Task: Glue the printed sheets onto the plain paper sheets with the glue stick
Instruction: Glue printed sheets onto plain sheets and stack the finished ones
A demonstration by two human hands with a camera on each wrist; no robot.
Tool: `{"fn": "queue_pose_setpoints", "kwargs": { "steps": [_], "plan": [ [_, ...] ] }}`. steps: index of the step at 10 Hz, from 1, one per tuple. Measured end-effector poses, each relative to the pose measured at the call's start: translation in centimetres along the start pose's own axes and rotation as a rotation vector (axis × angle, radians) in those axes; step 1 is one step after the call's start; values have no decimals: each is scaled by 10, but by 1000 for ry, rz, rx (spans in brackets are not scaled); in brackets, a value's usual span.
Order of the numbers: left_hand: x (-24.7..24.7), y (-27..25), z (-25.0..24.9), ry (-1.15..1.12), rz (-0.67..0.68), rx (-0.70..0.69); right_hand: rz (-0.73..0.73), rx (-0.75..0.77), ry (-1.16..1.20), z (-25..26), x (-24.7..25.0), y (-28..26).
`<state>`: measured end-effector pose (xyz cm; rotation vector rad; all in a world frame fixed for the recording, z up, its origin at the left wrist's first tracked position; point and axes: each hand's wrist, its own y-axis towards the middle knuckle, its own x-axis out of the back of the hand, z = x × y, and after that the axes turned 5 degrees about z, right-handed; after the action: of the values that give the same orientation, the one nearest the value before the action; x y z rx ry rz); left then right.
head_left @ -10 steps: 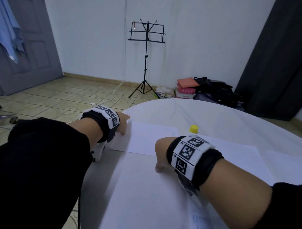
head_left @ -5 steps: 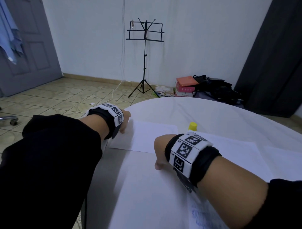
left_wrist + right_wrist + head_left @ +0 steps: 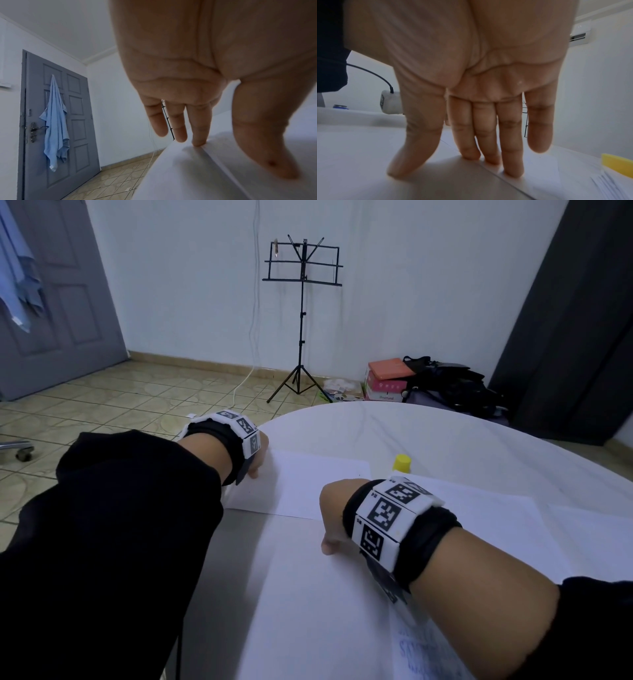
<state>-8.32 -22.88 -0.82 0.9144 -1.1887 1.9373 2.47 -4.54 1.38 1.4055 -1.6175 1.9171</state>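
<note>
A plain white sheet (image 3: pixel 308 484) lies at the far left of the round table (image 3: pixel 445 440). My left hand (image 3: pixel 255 470) rests on that sheet's left edge, its straight fingers (image 3: pixel 199 142) and thumb touching the paper (image 3: pixel 180 169). My right hand (image 3: pixel 330 542) presses flat on the top edge of the nearer sheet (image 3: pixel 308 594), fingers (image 3: pixel 488 155) straight. A glue stick with a yellow cap (image 3: pixel 402 463) stands just beyond my right wrist, and its yellow cap (image 3: pixel 618 165) also shows in the right wrist view. A printed sheet (image 3: pixel 421 652) pokes out under my right forearm.
More white sheets (image 3: pixel 496 525) lie to the right on the table. The table's left edge (image 3: pixel 212 542) runs under my left forearm. On the floor beyond are a music stand (image 3: pixel 301 320), boxes (image 3: pixel 387 378) and a black bag (image 3: pixel 452 385).
Both hands stay in the same spots on the sheets. Only the head view has shifted a little.
</note>
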Motion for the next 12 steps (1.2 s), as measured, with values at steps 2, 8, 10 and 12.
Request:
{"fn": "queue_pose_setpoints", "kwargs": {
  "steps": [2,8,10,12],
  "plan": [
    [-12,21,3,-31,-101,-42,-64,54,-36,-8,-5,17],
    [-49,-54,21,-1180,100,-86,-93,79,-28,-9,-5,2],
    [-48,-65,18,-1671,197,-153,-199,-10,-12,-4,-9,6],
    [-53,-72,10,-1904,158,-212,-244,15,24,5,2,9]
  ]
}}
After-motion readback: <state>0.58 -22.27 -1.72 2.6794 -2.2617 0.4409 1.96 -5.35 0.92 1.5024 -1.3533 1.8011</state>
